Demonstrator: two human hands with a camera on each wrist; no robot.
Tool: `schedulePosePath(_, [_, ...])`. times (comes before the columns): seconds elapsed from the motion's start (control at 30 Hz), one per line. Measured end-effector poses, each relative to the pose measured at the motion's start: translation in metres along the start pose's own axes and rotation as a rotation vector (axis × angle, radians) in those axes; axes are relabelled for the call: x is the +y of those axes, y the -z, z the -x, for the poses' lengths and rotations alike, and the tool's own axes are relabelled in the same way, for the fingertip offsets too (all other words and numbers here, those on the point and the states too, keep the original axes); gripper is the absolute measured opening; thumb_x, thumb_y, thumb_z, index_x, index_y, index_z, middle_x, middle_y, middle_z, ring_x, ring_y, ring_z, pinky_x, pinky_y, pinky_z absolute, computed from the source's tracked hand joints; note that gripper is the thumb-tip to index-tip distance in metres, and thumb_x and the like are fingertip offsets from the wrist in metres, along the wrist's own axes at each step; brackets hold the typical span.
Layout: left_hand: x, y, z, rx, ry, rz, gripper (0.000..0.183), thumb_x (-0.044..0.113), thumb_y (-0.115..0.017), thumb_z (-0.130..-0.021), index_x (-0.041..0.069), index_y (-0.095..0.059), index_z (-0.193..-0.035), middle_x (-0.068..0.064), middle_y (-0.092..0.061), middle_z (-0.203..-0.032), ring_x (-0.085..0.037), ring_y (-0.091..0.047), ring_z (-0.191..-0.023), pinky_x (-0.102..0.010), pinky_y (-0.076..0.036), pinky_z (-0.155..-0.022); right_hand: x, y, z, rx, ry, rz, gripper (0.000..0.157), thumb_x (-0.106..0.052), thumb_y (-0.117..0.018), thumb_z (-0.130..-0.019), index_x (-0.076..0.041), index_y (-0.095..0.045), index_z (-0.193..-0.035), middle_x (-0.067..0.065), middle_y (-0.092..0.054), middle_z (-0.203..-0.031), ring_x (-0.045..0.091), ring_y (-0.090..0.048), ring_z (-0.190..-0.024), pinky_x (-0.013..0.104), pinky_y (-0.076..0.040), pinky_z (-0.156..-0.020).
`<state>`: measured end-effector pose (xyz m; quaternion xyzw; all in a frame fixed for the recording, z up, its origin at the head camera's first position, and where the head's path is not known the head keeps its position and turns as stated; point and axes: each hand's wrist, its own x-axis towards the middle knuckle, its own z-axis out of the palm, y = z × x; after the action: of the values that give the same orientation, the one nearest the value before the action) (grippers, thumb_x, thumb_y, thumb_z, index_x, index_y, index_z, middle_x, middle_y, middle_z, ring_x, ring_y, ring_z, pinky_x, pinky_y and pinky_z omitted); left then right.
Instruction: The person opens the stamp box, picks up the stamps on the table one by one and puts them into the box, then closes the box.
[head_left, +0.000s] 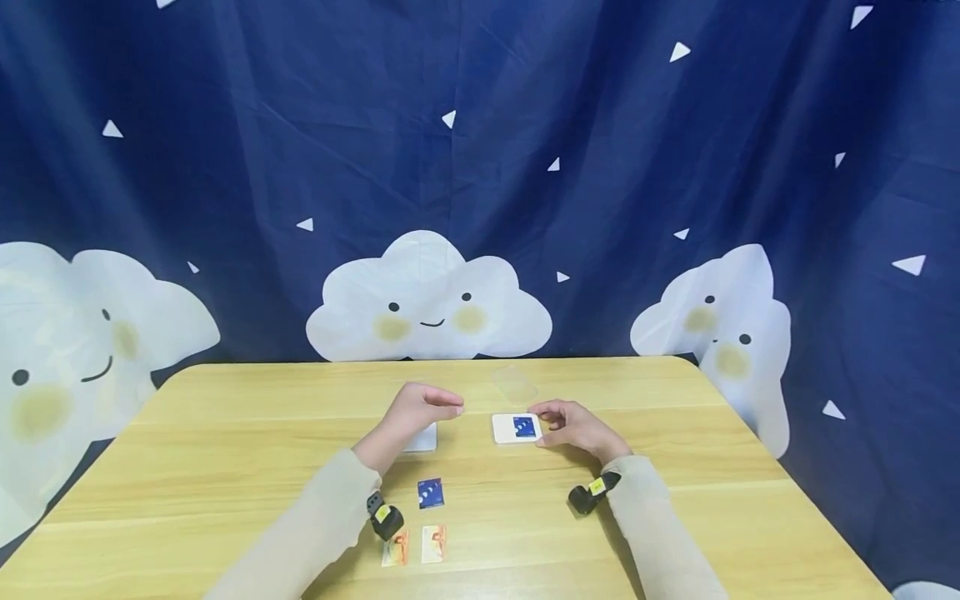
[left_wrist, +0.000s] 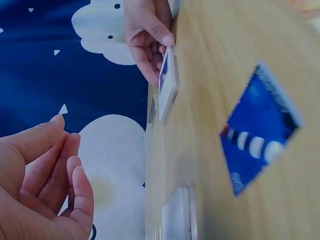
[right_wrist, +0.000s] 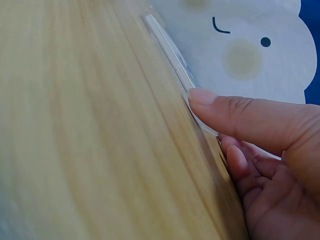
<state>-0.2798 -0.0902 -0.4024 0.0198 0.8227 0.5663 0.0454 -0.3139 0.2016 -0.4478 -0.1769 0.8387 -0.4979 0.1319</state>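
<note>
My right hand (head_left: 581, 429) grips a shallow clear case of white cards (head_left: 504, 427) by its right end, thumb along the near edge and fingers at the far edge. A blue stamp (head_left: 524, 427) lies on the top card, toward the gripped end. My left hand (head_left: 412, 412) hovers to the left of the case, fingers bent loosely toward the thumb with nothing between them. Partly hidden below that hand lies a second white stack (head_left: 427, 439). Nearer to me, another blue stamp (left_wrist: 262, 135) with perforated edges lies on the table.
Two orange and white stamps, a right one (head_left: 433, 544) and a left one (head_left: 395, 550) partly covered by the left wrist camera, lie near the front. Behind the case is a clear plastic lid (head_left: 514, 384). A blue cloud-print curtain (head_left: 480, 167) hangs behind the wooden table (head_left: 750, 517).
</note>
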Motion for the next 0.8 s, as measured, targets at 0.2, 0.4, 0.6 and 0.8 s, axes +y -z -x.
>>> schedulePosePath(0.2, [-0.009, 0.006, 0.014, 0.012, 0.039, -0.007, 0.016, 0.012, -0.074, -0.080, 0.006, -0.074, -0.094, -0.002, -0.071, -0.095, -0.018, -0.062, -0.095, -0.043, -0.045, -0.094, -0.025, -0.004, 0.011, -0.008, 0.000, 0.003, 0.052, 0.005, -0.073, -0.073, 0.010, -0.055, -0.122, 0.025, -0.056, -0.117, 0.033, -0.049, -0.106, 0.041, -0.041, -0.091])
schedulePosePath(0.4, [-0.020, 0.009, 0.030, 0.005, 0.017, -0.002, 0.015, 0.008, -0.075, -0.078, 0.005, -0.073, -0.093, -0.005, -0.070, -0.098, -0.019, -0.062, -0.095, -0.040, -0.048, -0.089, -0.011, -0.002, 0.005, 0.001, 0.004, 0.028, 0.053, 0.002, -0.075, -0.073, 0.006, -0.056, -0.122, 0.020, -0.058, -0.117, 0.030, -0.050, -0.106, 0.040, -0.042, -0.091])
schedulePosePath(0.6, [-0.028, 0.008, 0.049, 0.023, 0.006, 0.031, 0.017, 0.006, -0.075, -0.076, 0.005, -0.074, -0.093, -0.006, -0.070, -0.102, -0.017, -0.062, -0.094, -0.031, -0.051, -0.081, 0.008, -0.001, -0.004, 0.021, -0.015, 0.037, 0.055, -0.003, -0.079, -0.070, 0.000, -0.059, -0.122, 0.013, -0.060, -0.116, 0.024, -0.051, -0.104, 0.034, -0.042, -0.089])
schedulePosePath(0.8, [-0.035, 0.010, 0.060, 0.003, -0.017, 0.048, 0.022, 0.005, -0.075, -0.074, 0.001, -0.072, -0.095, -0.010, -0.071, -0.099, -0.015, -0.061, -0.088, -0.029, -0.048, -0.078, 0.008, -0.001, -0.004, 0.016, -0.009, 0.028, 0.055, -0.005, -0.079, -0.071, -0.001, -0.059, -0.122, 0.014, -0.060, -0.117, 0.024, -0.051, -0.106, 0.035, -0.042, -0.091])
